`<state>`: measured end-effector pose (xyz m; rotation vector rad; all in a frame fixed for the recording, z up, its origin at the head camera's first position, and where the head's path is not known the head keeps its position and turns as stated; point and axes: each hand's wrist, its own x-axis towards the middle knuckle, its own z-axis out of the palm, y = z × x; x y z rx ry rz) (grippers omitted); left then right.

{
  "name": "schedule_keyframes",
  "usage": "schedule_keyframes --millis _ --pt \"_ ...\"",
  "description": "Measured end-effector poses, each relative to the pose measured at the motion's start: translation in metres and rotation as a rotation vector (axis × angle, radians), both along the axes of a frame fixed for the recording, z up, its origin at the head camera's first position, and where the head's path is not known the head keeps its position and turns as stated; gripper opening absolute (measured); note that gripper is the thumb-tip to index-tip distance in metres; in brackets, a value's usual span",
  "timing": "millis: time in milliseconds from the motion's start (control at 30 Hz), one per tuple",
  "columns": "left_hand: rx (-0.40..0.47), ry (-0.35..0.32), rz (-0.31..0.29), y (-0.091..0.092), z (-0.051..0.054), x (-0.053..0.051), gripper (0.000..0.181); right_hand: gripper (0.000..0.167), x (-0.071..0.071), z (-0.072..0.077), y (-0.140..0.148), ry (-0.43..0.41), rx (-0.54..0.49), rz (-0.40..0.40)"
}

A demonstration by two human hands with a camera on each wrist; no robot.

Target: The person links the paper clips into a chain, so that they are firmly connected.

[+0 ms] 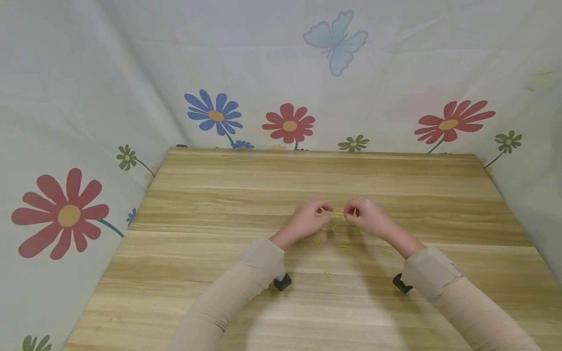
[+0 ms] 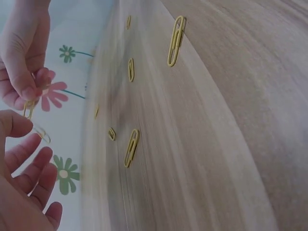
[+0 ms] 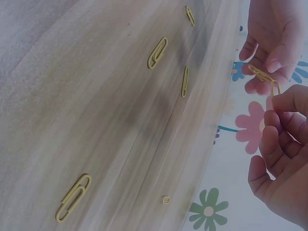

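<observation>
Above the wooden table, both hands meet at two yellow paper clips that touch and look hooked together. My right hand (image 1: 369, 217) pinches one paper clip (image 3: 275, 89) between thumb and forefinger. The other paper clip (image 3: 260, 73) sits between the thumb and fingers of my left hand (image 1: 311, 217), its remaining fingers loosely bent. In the left wrist view, the thumb partly hides that clip. Below the hands, several loose yellow paper clips lie on the wood, among them one paper clip (image 1: 327, 271) nearest me and one paper clip (image 1: 386, 252) by the right wrist.
The wooden table (image 1: 197, 195) reaches back to a pale cloth (image 1: 263, 58) printed with flowers and a butterfly. This cloth also hangs along the left and right sides. A black wrist mount (image 1: 282, 282) shows under the left sleeve, another black mount (image 1: 402, 283) under the right.
</observation>
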<state>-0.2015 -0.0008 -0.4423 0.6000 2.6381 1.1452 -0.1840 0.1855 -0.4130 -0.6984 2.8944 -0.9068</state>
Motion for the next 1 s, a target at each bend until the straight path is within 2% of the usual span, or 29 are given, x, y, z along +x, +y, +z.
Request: schedule_keyframes --millis 167,300,500,633,1000 --pt "-0.005 0.036 -0.090 0.0040 -0.0003 0.0022 0.026 0.004 0.0008 0.0026 -0.0012 -0.008 0.010 0.020" --pt "-0.009 0.067 -0.130 0.0066 -0.0004 0.0034 0.028 0.004 0.0015 0.0035 -0.0016 -0.016 0.011 0.034" --pt "0.023 0.102 -0.137 0.0061 -0.0028 0.0025 0.022 0.005 0.0019 0.0026 -0.0006 -0.028 -0.002 0.048" --pt "0.034 0.102 -0.134 0.0041 -0.0027 0.0027 0.016 0.006 0.0026 0.0028 0.0005 -0.035 -0.012 0.055" --pt "0.008 0.110 -0.113 0.0016 0.0007 0.0034 0.014 0.004 0.0024 0.0019 0.0014 -0.090 -0.037 0.029"
